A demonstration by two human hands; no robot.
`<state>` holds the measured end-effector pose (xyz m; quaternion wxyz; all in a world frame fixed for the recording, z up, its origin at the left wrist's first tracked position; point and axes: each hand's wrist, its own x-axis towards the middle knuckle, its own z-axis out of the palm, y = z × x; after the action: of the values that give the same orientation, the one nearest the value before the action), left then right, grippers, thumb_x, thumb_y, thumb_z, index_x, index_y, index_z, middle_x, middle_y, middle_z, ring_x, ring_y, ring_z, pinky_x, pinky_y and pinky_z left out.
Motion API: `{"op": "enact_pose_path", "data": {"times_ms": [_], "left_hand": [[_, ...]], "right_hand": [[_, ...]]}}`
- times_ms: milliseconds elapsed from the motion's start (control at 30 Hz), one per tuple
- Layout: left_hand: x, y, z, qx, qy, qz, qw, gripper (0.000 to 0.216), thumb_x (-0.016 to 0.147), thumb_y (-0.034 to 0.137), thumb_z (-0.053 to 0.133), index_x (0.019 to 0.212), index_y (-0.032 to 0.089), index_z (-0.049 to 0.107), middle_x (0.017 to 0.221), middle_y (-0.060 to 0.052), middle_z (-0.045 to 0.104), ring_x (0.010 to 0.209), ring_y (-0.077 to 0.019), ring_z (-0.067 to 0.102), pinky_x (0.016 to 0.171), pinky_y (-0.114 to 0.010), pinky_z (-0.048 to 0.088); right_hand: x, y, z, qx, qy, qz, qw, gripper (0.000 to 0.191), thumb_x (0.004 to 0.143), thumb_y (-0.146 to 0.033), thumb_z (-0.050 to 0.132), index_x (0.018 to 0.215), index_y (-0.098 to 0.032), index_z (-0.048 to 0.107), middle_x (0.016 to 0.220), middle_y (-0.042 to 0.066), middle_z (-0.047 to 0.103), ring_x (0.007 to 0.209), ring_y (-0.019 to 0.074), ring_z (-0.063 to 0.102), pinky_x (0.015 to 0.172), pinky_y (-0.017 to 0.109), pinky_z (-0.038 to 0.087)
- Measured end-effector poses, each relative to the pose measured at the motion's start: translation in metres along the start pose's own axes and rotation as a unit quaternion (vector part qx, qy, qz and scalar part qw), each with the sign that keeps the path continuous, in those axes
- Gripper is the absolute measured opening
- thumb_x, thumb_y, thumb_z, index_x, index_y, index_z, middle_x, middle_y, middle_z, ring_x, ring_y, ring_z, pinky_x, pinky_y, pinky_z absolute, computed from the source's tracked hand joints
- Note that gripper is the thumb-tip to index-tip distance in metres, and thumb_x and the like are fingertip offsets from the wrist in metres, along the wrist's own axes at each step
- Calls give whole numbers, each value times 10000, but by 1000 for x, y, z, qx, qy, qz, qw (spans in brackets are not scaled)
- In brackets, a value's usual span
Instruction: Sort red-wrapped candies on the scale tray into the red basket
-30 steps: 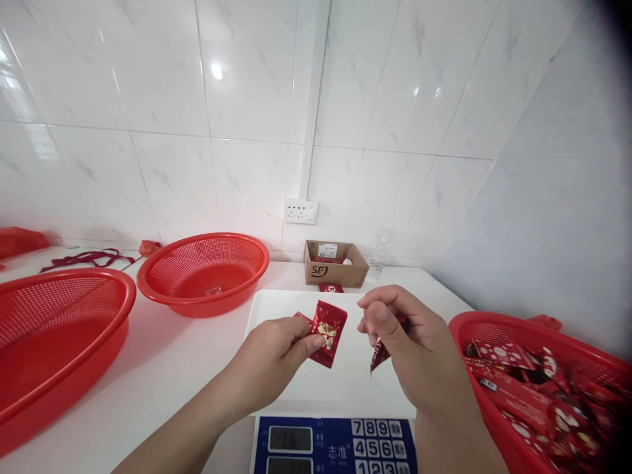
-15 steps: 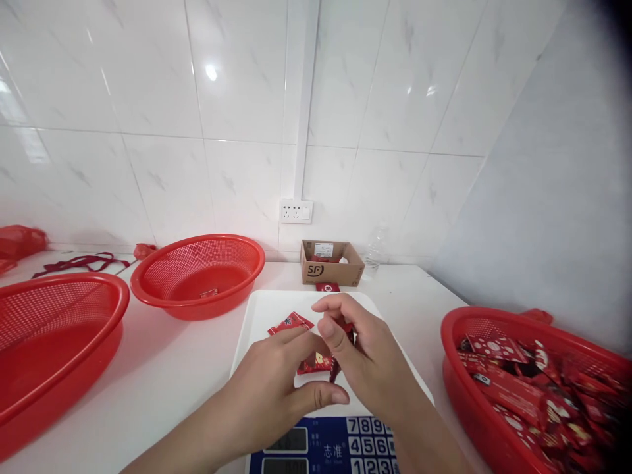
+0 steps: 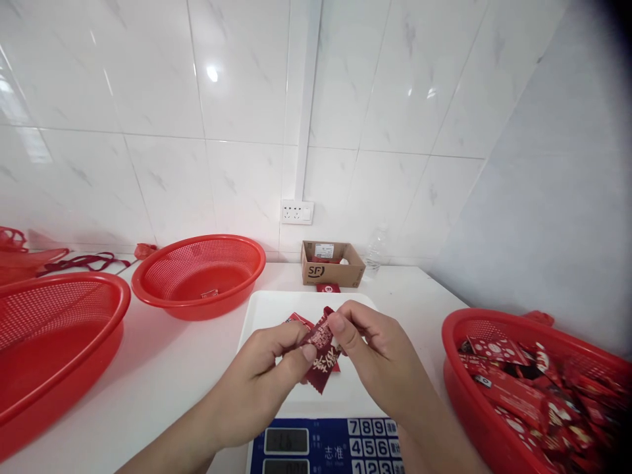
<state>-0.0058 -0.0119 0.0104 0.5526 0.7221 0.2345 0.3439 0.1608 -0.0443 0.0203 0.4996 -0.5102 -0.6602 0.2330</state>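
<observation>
Both of my hands are above the white pan (image 3: 261,313) of a digital scale. A dark red snack packet (image 3: 323,349) with pale lettering and a jagged end is pinched between them. My left hand (image 3: 266,372) is closed on its left side, thumb on top. With thumb and fingers closed, my right hand (image 3: 382,345) grips the packet's upper right edge. Partly hidden behind it, a brighter red packet (image 3: 299,318) lies on the pan. The scale's blue panel (image 3: 333,431), with number keys and displays, is nearest me.
At right stands a red basket (image 3: 457,359) full of red snack packets. Two more red baskets are at left, the farther basket (image 3: 197,306) with one small packet inside. A cardboard box (image 3: 328,273), a plastic bottle (image 3: 376,253) and a red packet (image 3: 328,288) sit behind the scale.
My hands were cupped over the pan, the left with its thumb and fingers apart. Now both are closed on the dark red packet, raised and turned into plain view.
</observation>
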Motion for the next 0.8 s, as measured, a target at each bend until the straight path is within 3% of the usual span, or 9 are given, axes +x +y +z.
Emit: {"op": "enact_pose_path", "data": {"times_ms": [200,367,567,700,800], "left_hand": [[3,-3,2,18,-21,-25,999,356,910,473,520,715,177,485,653,30,464,617,-119,418,566,-248,366],[3,-3,2,23,-11,-29,999,369,902,494,523,710,183,468,630,38,461,596,-115,403,549,-246,339],[2,-3,2,22,8,-6,1000,337,908,467,530,727,186,485,649,35,476,621,-120,414,575,-248,347],[2,-3,1,29,-7,-2,1000,331,911,428,529,691,186,478,629,39,447,605,-118,396,550,-245,328],[2,-4,1,36,-18,-8,999,322,901,420,540,692,183,482,620,38,444,596,-119,398,542,-247,329]], "right_hand": [[-2,1,2,-21,1,-60,998,354,905,-396,531,609,-209,476,547,-47,480,520,111,434,495,218,349],[-2,2,4,-48,29,-108,993,372,942,-320,458,588,-207,429,544,-51,445,502,100,411,480,218,319],[-3,3,5,-16,39,-64,997,379,951,-369,462,611,-203,479,563,-42,490,536,105,451,518,222,354],[-2,5,4,35,-2,-59,998,273,920,-406,537,733,-210,574,638,-35,577,586,112,513,549,215,401],[-3,5,4,43,2,-54,998,304,926,-389,530,685,-204,549,614,-40,546,579,109,496,556,222,394]]}}
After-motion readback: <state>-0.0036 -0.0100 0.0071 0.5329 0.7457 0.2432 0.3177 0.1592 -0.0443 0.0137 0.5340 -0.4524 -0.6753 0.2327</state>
